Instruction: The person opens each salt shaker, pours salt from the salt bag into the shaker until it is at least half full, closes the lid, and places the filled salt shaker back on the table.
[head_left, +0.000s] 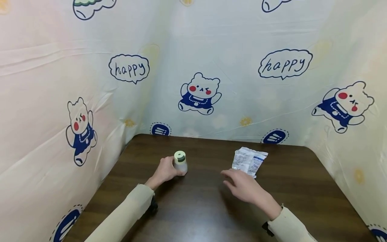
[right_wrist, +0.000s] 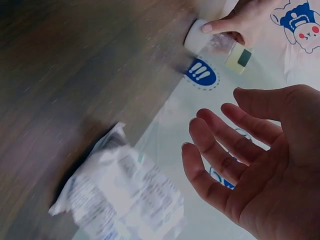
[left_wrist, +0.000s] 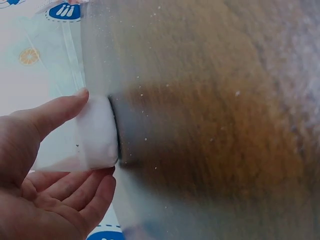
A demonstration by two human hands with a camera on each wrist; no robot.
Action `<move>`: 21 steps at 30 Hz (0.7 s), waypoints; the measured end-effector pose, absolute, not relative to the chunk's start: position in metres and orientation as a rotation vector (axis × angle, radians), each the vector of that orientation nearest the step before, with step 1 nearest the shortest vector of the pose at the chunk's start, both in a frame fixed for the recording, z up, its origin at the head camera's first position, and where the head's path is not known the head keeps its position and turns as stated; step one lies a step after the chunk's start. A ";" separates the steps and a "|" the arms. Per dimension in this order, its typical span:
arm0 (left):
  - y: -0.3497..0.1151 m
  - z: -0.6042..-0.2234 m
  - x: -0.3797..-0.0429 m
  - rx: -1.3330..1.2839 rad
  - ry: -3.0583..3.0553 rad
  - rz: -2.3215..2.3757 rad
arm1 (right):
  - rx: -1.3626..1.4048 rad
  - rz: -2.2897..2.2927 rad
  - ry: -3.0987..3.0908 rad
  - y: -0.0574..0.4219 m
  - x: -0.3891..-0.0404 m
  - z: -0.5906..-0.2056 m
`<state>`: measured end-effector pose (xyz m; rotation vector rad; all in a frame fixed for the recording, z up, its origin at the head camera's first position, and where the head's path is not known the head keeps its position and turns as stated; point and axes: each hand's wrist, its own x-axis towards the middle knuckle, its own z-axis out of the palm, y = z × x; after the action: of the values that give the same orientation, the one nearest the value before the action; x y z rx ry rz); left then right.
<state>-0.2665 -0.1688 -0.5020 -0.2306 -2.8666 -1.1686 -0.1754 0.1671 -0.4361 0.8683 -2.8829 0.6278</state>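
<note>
A small clear bottle (head_left: 181, 167) with a pale yellow-green cap and white lower part stands upright on the brown table (head_left: 205, 215). My left hand (head_left: 165, 171) grips it from the left side. In the left wrist view, the thumb and curled fingers lie on opposite sides of the bottle (left_wrist: 97, 132). A crumpled white packet (head_left: 248, 160) printed with small text lies farther right. Just in front of that packet hovers my right hand (head_left: 244, 186), holding nothing. Its fingers are loosely bent and apart from the packet (right_wrist: 127, 195) in the right wrist view.
A pale curtain (head_left: 235, 97) printed with bears and "happy" bubbles surrounds the table at the back and both sides. The table's far edge meets it behind the bottle and packet. Both forearms wear light sleeves (head_left: 125, 210) with dark wrist devices.
</note>
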 end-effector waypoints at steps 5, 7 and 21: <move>-0.171 -0.504 -0.264 -0.231 -2.876 -1.150 | 0.817 0.600 -2.898 0.183 -0.170 -0.441; -0.173 -0.505 -0.265 -0.236 -2.872 -1.136 | 0.792 0.598 -2.910 0.188 -0.170 -0.443; -0.188 -0.502 -0.255 -0.291 -2.882 -1.101 | 0.658 0.628 -2.968 0.205 -0.170 -0.447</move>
<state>-0.2552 -0.1881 -0.5018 -0.2910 -2.8815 -1.1006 -0.1699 0.2052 -0.4467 0.6577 -2.9678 0.6284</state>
